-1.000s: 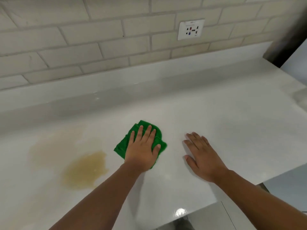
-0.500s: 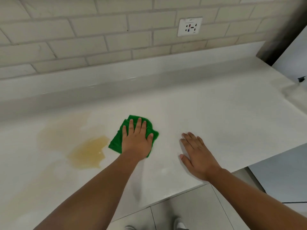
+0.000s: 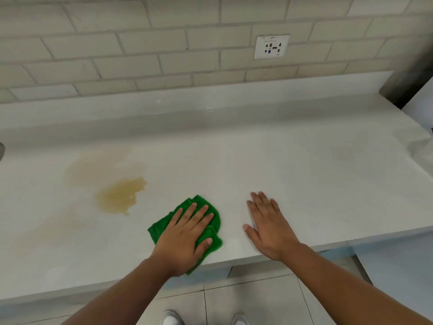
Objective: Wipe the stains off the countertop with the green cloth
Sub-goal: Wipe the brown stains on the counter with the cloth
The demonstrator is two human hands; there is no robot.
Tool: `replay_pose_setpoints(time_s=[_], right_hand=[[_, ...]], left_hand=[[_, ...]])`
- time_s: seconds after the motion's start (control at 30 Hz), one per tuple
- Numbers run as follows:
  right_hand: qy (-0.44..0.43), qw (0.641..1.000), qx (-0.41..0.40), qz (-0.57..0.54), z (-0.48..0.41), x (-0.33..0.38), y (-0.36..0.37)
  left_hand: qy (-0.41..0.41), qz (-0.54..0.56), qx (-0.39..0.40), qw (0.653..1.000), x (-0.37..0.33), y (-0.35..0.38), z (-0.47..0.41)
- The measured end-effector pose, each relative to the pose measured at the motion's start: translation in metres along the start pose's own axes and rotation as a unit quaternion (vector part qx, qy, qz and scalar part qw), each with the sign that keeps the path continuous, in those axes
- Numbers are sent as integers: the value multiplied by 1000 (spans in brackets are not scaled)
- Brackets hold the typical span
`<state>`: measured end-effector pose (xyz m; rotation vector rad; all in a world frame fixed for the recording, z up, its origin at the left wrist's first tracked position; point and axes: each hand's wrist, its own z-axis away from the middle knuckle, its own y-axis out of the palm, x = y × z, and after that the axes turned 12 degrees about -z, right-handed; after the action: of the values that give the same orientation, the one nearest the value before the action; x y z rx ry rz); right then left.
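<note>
A crumpled green microfibre cloth (image 3: 203, 204) is being pressed flat onto the pale white stone countertop (image 3: 316, 174) by the left hand (image 3: 181, 240). Its fingers are being kept straight and slightly spread over the fabric, with nothing being gripped. The cloth is lying just right of the amber liquid stain (image 3: 120, 195) and nearer the front edge, apart from it. A fainter tan smear (image 3: 100, 166) is being seen just behind that stain. Further right of the stain, beyond the cloth, the right hand (image 3: 271, 227) is being rested palm-down on bare stone, fingers extended, nothing being held.
</note>
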<state>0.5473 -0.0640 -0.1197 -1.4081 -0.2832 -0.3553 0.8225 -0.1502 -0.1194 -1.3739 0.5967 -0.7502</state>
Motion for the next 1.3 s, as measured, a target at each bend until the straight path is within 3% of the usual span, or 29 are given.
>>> replay_pose_setpoints(time_s=[0.17, 0.23, 0.33, 0.5, 0.6, 0.73, 0.83, 0.9, 1.1, 1.3], right_hand=[[1, 1000, -6, -19, 1, -1, 1], [1, 1000, -5, -27, 2, -2, 1], [0, 999, -7, -49, 1, -2, 2], [-21, 989, -14, -145, -1, -11, -11], [-33, 994, -6, -105, -5, -30, -26], [-25, 999, -7, -36, -15, -63, -42], [-7, 1000, -6, -13, -16, -80, -46], [-6, 1000, -1, -10, -12, -86, -42], [-2, 1000, -12, -29, -9, -91, -36], [-13, 994, -38, -102, -5, -93, -35]], left_hand=[[-202, 5, 31, 979, 3, -5, -55], [-240, 6, 51, 969, -14, -12, -87], [-205, -3, 52, 977, -45, -19, -110], [-55, -19, 26, 998, -77, -17, -62], [-19, -13, 20, 1000, -59, -9, -24], [-133, -18, 28, 991, -13, -3, -29], [-244, -8, 44, 969, 3, -8, -79], [-275, 1, 53, 960, -1, -14, -120], [-176, -9, 44, 983, -55, -26, -190], [2, -4, -29, 1000, -100, -12, -138]])
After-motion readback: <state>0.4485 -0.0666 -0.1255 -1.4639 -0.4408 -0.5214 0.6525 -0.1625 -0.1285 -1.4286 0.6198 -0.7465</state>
